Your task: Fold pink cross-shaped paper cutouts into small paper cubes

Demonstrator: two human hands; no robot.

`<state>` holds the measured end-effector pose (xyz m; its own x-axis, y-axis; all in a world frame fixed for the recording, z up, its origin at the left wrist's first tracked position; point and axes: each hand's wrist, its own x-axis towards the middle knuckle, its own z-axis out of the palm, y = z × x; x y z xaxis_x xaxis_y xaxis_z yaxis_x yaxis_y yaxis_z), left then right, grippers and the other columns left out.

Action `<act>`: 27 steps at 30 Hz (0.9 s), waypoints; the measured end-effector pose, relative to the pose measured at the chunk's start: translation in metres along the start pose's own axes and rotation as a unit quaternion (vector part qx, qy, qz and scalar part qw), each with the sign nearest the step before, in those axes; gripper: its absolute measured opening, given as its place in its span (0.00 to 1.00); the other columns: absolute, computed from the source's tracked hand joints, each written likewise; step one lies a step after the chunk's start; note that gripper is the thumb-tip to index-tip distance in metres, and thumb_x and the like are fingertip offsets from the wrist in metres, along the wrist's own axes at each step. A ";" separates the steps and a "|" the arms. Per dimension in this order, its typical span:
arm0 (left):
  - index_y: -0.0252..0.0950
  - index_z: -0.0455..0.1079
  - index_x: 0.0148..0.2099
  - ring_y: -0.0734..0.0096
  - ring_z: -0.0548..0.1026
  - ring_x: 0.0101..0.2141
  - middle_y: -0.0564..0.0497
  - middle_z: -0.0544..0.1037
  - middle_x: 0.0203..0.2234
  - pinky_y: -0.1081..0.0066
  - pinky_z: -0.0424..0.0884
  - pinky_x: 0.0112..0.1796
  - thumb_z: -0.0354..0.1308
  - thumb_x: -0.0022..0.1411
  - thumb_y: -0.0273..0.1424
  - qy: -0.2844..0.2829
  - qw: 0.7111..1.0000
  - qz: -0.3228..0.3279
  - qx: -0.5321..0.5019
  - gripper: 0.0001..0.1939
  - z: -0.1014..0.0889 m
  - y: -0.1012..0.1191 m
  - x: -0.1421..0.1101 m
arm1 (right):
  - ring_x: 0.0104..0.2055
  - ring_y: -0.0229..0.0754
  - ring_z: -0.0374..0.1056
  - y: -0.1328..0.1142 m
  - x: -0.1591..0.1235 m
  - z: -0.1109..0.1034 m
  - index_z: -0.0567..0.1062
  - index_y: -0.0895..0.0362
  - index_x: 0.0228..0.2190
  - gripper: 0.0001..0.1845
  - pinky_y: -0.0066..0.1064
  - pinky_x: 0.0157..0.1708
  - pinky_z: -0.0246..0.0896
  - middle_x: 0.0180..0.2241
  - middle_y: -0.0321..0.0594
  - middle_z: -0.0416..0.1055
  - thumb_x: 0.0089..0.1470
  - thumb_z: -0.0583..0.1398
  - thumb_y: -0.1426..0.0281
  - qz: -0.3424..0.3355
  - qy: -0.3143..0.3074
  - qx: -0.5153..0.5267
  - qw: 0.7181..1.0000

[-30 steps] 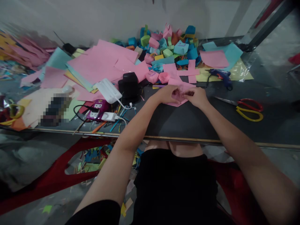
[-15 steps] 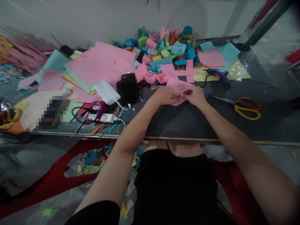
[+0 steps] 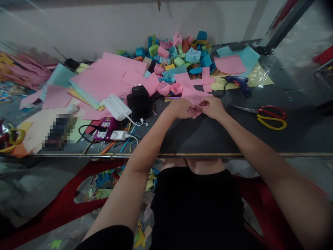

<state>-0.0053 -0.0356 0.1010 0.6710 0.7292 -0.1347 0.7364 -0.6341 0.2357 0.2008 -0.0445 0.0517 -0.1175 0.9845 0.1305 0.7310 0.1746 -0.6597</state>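
Two hands working a pink paper piece [image 3: 195, 100] at the middle of a dark table [image 3: 208, 133].

The left hand [image 3: 182, 108] and right hand [image 3: 214, 107] meet over the table, each with fingers closed and pinching an edge of the pink paper piece, which sits between them just off the surface. Relative to this paper: a heap of small folded paper boxes [image 3: 179, 52] lies behind it, red-and-yellow scissors [image 3: 270, 117] lie well to its right, a blue glue gun [image 3: 238, 83] sits behind and right, and a black box [image 3: 139, 99] with a white power bank [image 3: 116, 106] stands to its left, before loose pink sheets [image 3: 104, 78].
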 end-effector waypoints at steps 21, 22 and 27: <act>0.44 0.75 0.70 0.52 0.82 0.47 0.43 0.87 0.47 0.64 0.72 0.44 0.68 0.63 0.46 -0.032 0.999 -0.039 0.005 0.35 0.003 -0.003 0.001 | 0.71 0.79 0.52 0.041 0.005 -0.033 0.67 0.59 0.69 0.65 0.72 0.71 0.49 0.68 0.66 0.57 0.41 0.76 0.37 0.048 0.061 -0.190 0.979; 0.44 0.76 0.70 0.52 0.82 0.48 0.43 0.87 0.48 0.64 0.73 0.44 0.68 0.63 0.47 -0.029 0.999 -0.040 0.002 0.35 0.004 -0.004 0.001 | 0.72 0.79 0.52 0.044 0.006 -0.036 0.67 0.59 0.68 0.64 0.73 0.71 0.48 0.68 0.66 0.57 0.41 0.75 0.37 0.047 0.065 -0.188 0.979; 0.42 0.79 0.66 0.49 0.83 0.48 0.42 0.87 0.46 0.61 0.75 0.45 0.69 0.61 0.44 0.000 1.000 -0.025 -0.015 0.33 0.009 -0.009 0.001 | 0.71 0.78 0.55 0.053 0.010 -0.039 0.77 0.59 0.59 0.56 0.70 0.70 0.52 0.66 0.65 0.63 0.37 0.78 0.38 0.005 0.083 -0.167 0.982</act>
<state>-0.0102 -0.0317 0.0904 0.6326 0.7605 -0.1465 0.7667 -0.5881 0.2576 0.2648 -0.0258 0.0471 -0.0184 0.9646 0.2632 0.9146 0.1227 -0.3854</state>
